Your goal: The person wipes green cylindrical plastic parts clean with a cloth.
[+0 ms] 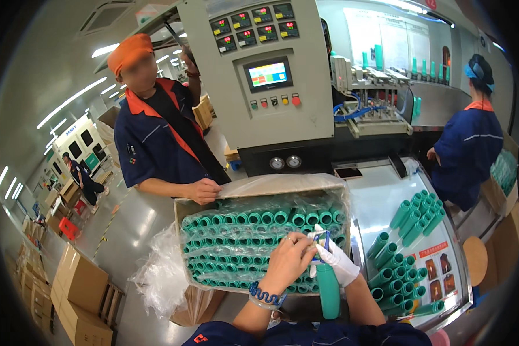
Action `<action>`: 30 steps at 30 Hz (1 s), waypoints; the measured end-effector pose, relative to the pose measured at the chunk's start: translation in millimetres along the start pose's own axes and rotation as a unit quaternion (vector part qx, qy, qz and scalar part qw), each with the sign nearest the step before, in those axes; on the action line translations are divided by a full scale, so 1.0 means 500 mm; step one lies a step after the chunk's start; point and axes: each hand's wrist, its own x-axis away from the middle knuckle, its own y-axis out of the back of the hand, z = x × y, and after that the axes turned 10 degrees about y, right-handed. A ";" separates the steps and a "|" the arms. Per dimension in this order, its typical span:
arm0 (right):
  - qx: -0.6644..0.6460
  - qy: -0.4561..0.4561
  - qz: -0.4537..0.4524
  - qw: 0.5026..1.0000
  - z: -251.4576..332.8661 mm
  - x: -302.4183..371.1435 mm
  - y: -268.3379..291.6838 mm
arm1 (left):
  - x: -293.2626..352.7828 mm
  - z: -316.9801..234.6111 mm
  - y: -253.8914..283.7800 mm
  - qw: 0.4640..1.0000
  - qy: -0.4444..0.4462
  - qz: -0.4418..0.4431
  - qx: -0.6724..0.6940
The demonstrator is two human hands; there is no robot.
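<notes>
My right hand (341, 264), in a white glove, is closed around the neck end of a green plastic bottle (328, 293), whose body slants down towards me. Bare and wearing a blue bracelet, my left hand (288, 258) has its fingertips pinched together by the bottle's neck. Between the two hands shows a small blue and white piece (323, 239), too small to name. Just beyond them a carton (179, 230) holds rows of green bottles (254, 218) lying with their open necks towards me, under clear plastic film.
On the right, a table (380, 190) bears more standing green bottles (412, 222) and a printed sheet (438, 271). A machine with a control panel (277, 115) rises behind the carton. A co-worker's hand (205, 190) rests on the carton's far-left edge. Another person (470, 150) stands far right.
</notes>
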 end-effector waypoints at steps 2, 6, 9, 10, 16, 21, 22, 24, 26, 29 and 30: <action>-0.011 0.007 0.013 1.000 -0.008 0.002 0.007 | -0.002 0.007 0.002 0.999 0.016 0.022 0.044; 0.010 0.036 0.047 0.998 -0.024 -0.002 0.013 | -0.012 0.024 0.012 0.989 0.062 0.078 0.105; -0.009 0.040 0.040 0.998 -0.032 -0.003 0.012 | -0.022 0.040 0.026 0.973 0.072 0.121 0.182; -0.008 0.016 0.035 0.999 -0.032 -0.001 0.012 | -0.027 0.046 0.030 0.969 0.074 0.148 0.185; -0.007 -0.007 0.023 1.000 -0.038 0.003 0.007 | -0.020 0.067 0.038 0.973 0.027 0.155 0.171; -0.014 -0.005 0.034 0.999 -0.043 -0.002 -0.007 | -0.005 0.068 0.023 0.991 -0.059 0.084 0.081; 0.004 -0.001 0.038 0.999 -0.045 -0.005 -0.009 | -0.002 0.067 0.017 0.993 -0.061 0.077 0.064; 0.013 -0.022 0.022 0.999 -0.047 -0.008 -0.010 | 0.005 0.061 0.002 0.996 -0.061 0.055 0.030; 0.000 -0.007 0.019 1.000 -0.049 -0.008 -0.007 | 0.012 0.053 -0.014 0.998 -0.058 0.016 0.005; -0.021 -0.020 -0.006 1.000 -0.053 -0.003 0.001 | 0.026 0.048 -0.026 0.998 -0.055 -0.002 -0.029; -0.036 -0.024 -0.008 0.999 -0.053 0.000 0.003 | 0.031 0.047 -0.027 0.998 -0.059 -0.001 -0.035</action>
